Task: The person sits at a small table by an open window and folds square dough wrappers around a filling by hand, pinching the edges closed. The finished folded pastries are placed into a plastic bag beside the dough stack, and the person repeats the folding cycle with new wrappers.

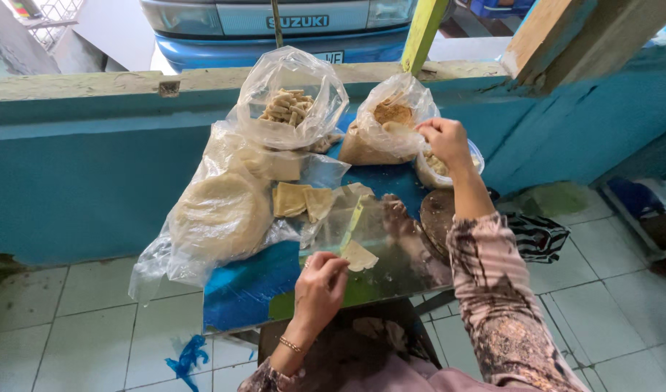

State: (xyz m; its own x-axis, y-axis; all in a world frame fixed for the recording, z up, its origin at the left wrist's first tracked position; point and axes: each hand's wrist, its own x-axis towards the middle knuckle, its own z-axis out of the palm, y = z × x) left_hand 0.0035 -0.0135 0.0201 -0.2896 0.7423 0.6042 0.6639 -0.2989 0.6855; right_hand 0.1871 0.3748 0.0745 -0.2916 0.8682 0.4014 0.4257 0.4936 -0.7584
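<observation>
Head view. Left hand (pixel 320 284), at 6 o'clock, pinches a triangular wrapper (pixel 360 255) flat on the glass worktop (pixel 391 272). Right hand (pixel 444 141), at 1 o'clock, has its grip clenched on filling above a tub (pixel 478 156). Bagged wrappers (pixel 220 214) lie at 9 o'clock; a bag of rolls (pixel 289 107) sits at 12 o'clock.

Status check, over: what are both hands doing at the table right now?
Left hand pinching a small dough wrapper on the glass tabletop. Right hand reaching into the filling bowl beside the plastic bags. Nothing blocking either hand.
</observation>
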